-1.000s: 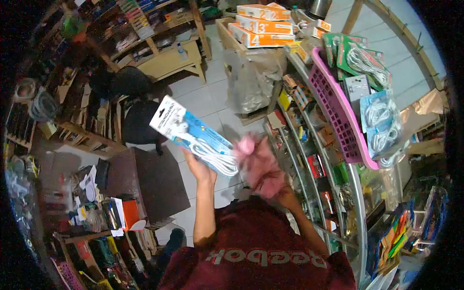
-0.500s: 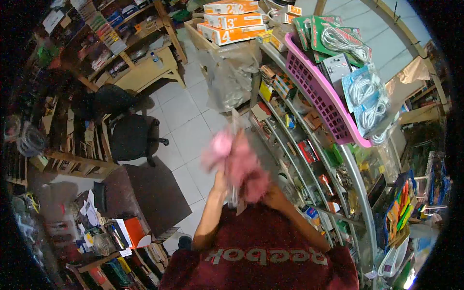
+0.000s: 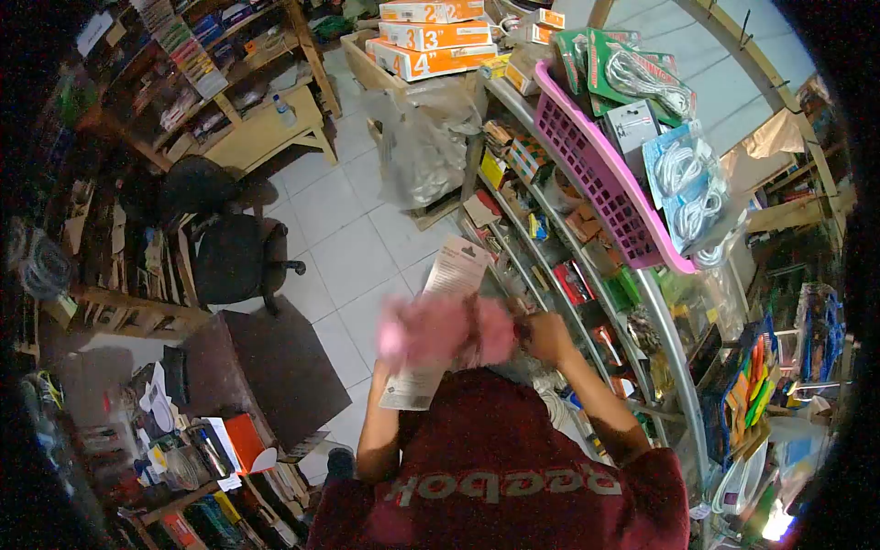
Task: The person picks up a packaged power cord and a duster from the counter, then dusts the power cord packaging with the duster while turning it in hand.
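A pale printed packaging card (image 3: 458, 266) with a hang hole is held up in front of my chest, tilted, its lower end carrying a barcode. Across its middle lies a pink cloth (image 3: 431, 330), smeared by motion. My left hand (image 3: 382, 371) is at the card's left edge and grips it, though the cloth covers most of its fingers. On the other side, my right hand (image 3: 548, 339) is closed at the right end of the cloth. Whatever is mounted on the card is hidden beneath the cloth.
To the right runs a glass display case (image 3: 674, 339) with stocked shelves, a pink basket (image 3: 596, 179) of packaged cables on top. Orange boxes (image 3: 435, 37) are stacked ahead. An office chair (image 3: 234, 261) and a dark brown cabinet (image 3: 284, 371) stand left on the tiled floor.
The card has turned from edge-on to show its printed face. My right hand has moved outward to the right, and the cloth now stretches sideways across the card.
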`<state>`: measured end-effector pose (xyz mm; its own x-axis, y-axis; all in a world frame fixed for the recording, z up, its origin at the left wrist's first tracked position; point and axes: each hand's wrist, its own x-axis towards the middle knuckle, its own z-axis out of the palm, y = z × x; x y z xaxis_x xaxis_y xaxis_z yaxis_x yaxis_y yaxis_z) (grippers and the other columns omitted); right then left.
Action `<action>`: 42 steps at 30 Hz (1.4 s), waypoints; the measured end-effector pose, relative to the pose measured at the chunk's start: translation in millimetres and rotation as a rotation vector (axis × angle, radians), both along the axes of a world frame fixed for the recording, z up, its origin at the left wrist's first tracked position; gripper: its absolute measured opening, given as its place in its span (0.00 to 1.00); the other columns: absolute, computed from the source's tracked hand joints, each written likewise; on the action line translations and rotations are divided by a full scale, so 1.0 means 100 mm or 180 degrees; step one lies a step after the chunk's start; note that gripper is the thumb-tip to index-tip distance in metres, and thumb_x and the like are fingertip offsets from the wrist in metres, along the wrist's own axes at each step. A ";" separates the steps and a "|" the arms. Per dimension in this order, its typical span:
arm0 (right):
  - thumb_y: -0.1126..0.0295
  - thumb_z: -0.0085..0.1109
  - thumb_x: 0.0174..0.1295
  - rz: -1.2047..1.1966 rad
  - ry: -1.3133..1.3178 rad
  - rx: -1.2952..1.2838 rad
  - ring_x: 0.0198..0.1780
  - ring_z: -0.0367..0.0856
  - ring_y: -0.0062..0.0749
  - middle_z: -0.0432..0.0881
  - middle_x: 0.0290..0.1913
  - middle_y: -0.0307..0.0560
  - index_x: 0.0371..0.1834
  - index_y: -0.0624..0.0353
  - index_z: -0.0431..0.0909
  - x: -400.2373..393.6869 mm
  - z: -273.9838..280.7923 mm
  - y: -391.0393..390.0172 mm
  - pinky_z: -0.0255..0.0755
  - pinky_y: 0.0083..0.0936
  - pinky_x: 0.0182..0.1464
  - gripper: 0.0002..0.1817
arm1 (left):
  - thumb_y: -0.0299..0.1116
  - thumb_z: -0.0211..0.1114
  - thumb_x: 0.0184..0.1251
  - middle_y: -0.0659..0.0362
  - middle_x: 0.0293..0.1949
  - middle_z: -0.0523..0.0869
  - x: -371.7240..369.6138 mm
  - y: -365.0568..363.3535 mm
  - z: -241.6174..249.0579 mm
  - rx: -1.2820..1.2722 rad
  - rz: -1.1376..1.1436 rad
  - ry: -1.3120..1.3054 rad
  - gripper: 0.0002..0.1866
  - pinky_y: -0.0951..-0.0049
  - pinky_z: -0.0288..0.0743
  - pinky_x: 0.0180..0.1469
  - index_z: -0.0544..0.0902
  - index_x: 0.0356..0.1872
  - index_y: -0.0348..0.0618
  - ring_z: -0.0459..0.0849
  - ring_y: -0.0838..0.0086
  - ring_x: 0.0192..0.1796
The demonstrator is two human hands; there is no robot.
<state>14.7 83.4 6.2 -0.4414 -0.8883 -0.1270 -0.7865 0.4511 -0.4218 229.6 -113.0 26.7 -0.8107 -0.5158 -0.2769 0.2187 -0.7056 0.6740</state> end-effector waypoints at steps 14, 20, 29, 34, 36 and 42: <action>0.65 0.56 0.51 -0.0217 -0.0585 -0.0888 0.34 0.79 0.59 0.81 0.33 0.61 0.37 0.62 0.79 0.15 0.27 -0.17 0.73 0.46 0.37 0.14 | 0.45 0.49 0.57 0.53 0.64 0.68 0.01 -0.09 0.10 -0.0152 -0.0215 -0.0199 0.36 0.67 0.59 0.65 0.58 0.68 0.40 0.69 0.66 0.62; 0.67 0.60 0.42 -0.0579 -0.0824 -0.0641 0.31 0.78 0.53 0.79 0.27 0.60 0.27 0.61 0.81 0.16 -0.02 -0.10 0.72 0.40 0.36 0.10 | 0.44 0.48 0.56 0.52 0.65 0.67 -0.08 -0.04 0.16 -0.0260 -0.0197 -0.0215 0.38 0.67 0.57 0.66 0.56 0.69 0.39 0.68 0.65 0.64; 0.76 0.52 0.50 -0.0967 -0.2259 -0.1138 0.34 0.80 0.32 0.83 0.28 0.47 0.32 0.63 0.81 0.43 -0.19 -0.10 0.73 0.31 0.39 0.09 | 0.42 0.47 0.54 0.51 0.67 0.65 -0.18 0.02 0.23 -0.0442 -0.0063 -0.0214 0.40 0.66 0.54 0.68 0.53 0.71 0.38 0.67 0.65 0.65; 0.75 0.50 0.50 -0.1081 -0.1974 -0.0767 0.35 0.80 0.35 0.83 0.30 0.48 0.35 0.65 0.79 0.46 -0.48 -0.09 0.73 0.32 0.40 0.11 | 0.45 0.46 0.60 0.58 0.61 0.72 -0.17 0.07 0.20 -0.0616 0.0172 -0.0084 0.35 0.71 0.61 0.61 0.61 0.69 0.41 0.71 0.70 0.57; 0.75 0.50 0.50 -0.1360 -0.2025 -0.0791 0.35 0.80 0.35 0.83 0.30 0.48 0.35 0.65 0.79 0.45 -0.52 -0.08 0.73 0.32 0.41 0.11 | 0.45 0.46 0.60 0.58 0.61 0.72 -0.18 0.09 0.22 -0.0543 0.0196 -0.0077 0.35 0.71 0.61 0.60 0.60 0.69 0.41 0.71 0.70 0.57; 0.67 0.58 0.50 -0.0513 -0.1472 -0.0970 0.46 0.79 0.46 0.81 0.43 0.57 0.45 0.62 0.76 0.45 -0.33 0.02 0.73 0.37 0.47 0.19 | 0.44 0.46 0.60 0.56 0.57 0.75 -0.13 0.08 0.12 -0.0361 0.0094 0.0029 0.32 0.69 0.65 0.58 0.65 0.65 0.39 0.74 0.68 0.55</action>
